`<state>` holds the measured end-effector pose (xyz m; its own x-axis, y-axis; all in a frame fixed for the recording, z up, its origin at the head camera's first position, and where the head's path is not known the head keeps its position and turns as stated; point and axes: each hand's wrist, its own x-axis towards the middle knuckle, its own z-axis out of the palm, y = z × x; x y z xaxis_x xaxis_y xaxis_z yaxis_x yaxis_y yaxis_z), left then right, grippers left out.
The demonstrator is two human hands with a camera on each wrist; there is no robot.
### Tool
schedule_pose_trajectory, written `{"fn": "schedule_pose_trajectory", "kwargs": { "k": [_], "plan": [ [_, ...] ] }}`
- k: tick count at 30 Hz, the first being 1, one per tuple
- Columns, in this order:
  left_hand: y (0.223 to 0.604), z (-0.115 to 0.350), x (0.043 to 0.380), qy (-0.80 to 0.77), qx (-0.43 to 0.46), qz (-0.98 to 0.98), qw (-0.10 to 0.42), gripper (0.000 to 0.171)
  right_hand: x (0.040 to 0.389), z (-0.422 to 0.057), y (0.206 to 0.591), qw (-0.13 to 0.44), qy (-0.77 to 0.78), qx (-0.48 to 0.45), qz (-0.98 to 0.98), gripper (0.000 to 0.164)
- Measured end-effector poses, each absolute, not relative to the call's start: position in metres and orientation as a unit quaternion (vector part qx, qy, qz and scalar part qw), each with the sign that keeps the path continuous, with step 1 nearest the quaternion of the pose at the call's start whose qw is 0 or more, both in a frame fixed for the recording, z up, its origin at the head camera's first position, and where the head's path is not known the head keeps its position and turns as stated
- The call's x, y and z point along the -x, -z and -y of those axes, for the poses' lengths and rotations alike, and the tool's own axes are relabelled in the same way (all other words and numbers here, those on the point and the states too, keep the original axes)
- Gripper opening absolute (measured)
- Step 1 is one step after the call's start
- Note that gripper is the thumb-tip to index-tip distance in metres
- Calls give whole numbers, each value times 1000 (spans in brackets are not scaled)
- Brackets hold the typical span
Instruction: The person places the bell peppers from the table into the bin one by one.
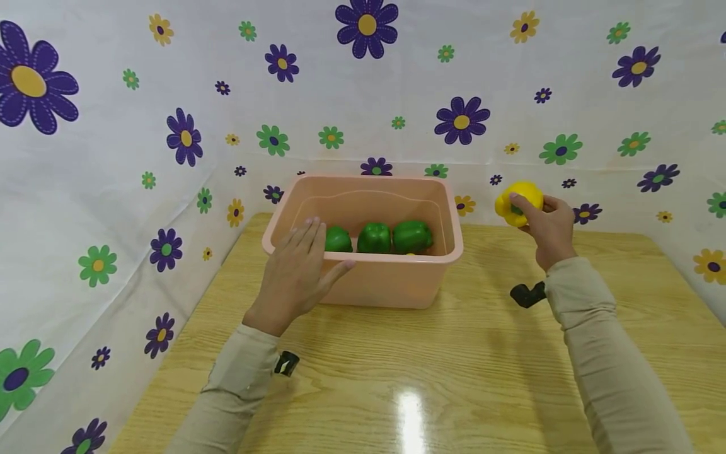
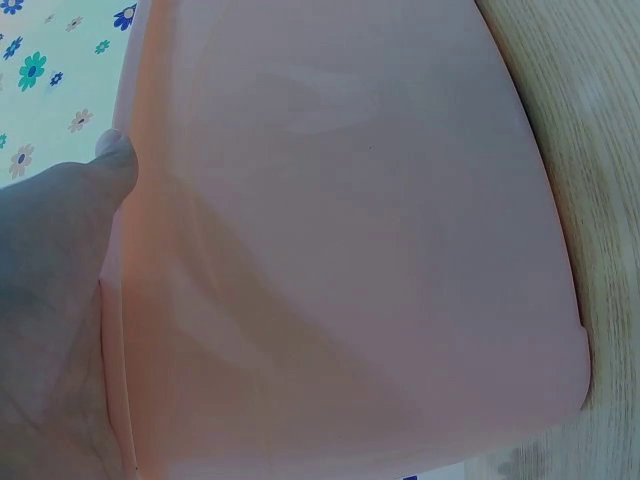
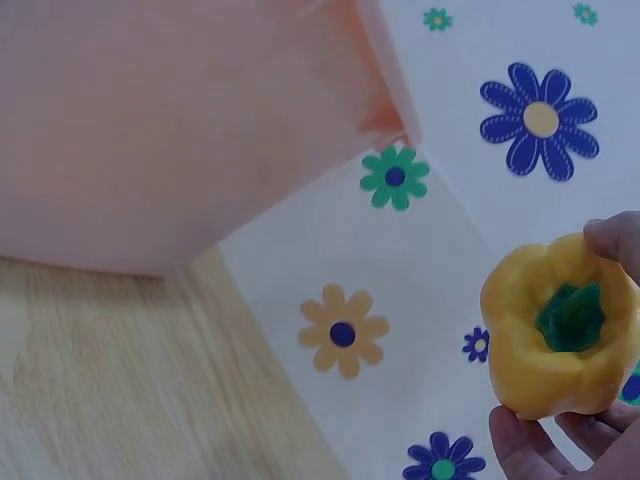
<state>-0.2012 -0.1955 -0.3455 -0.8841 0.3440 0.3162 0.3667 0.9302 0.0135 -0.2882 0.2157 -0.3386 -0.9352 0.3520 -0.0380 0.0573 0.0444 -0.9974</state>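
My right hand (image 1: 554, 228) grips a yellow bell pepper (image 1: 520, 200) in the air, to the right of a pink plastic bin (image 1: 386, 277). In the right wrist view the pepper's green stem (image 3: 572, 318) faces the camera, with thumb and fingers on opposite sides of it. My left hand (image 1: 292, 271) rests on the bin's front left rim, its fingers straight and the thumb stretched along the edge. Inside the bin lie green bell peppers (image 1: 374, 238), one partly hidden by the left hand. A small bit of yellow shows below them, mostly covered by the rim.
The bin stands on a wooden table (image 1: 363, 366) near its back edge. Behind and to the left hangs a white cloth (image 1: 363, 88) with a flower print. Black pieces (image 1: 527, 294) show beside each wrist.
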Motion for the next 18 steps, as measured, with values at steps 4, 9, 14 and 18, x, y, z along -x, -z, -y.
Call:
{"fn": "schedule_pose_trajectory", "kwargs": {
  "k": [4, 9, 14, 18],
  "plan": [
    [346, 196, 202, 36, 184, 969, 159, 92, 286, -211, 329, 118, -685, 124, 708, 93],
    [346, 196, 202, 34, 186, 969, 161, 92, 283, -205, 317, 128, -699, 91, 698, 90],
    [345, 196, 202, 38, 185, 969, 160, 90, 280, -199, 309, 132, -704, 68, 694, 89],
    [345, 195, 202, 40, 184, 969, 158, 90, 278, -195, 305, 135, -696, 61, 702, 89]
  ]
}}
